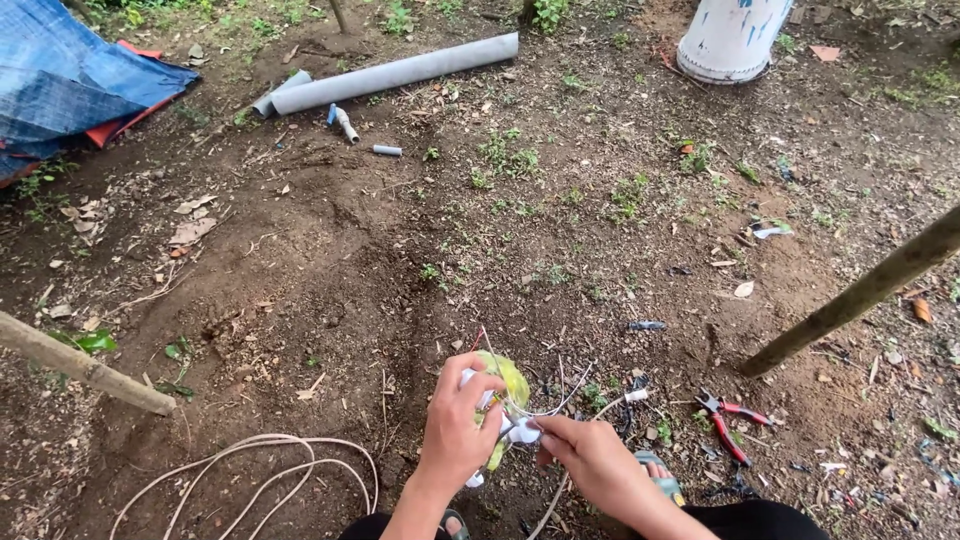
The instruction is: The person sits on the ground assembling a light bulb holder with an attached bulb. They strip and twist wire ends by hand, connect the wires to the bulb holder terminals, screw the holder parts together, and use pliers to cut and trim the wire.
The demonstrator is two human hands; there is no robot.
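At the upper left of the frame a blue tarpaulin point(70, 70) is spread on bare soil; a long grey pipe point(395, 73) lies slanting at top centre, and a white drum point(730, 35) stands at top right. Coiled pale cable point(250, 465) lies at lower left, red-handled pliers point(730, 420) at lower right. At bottom centre a small white-and-yellow fitting point(505, 395) is clasped in the left hand point(455, 430); just to its right, a thin white wire point(560, 400) is pinched by the right hand point(590, 455).

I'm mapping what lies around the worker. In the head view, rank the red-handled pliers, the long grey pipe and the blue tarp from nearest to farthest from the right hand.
1. Red-handled pliers: on the ground just right of the right hand.
2. Long grey pipe: far ahead, upper middle.
3. Blue tarp: top-left corner, farthest.
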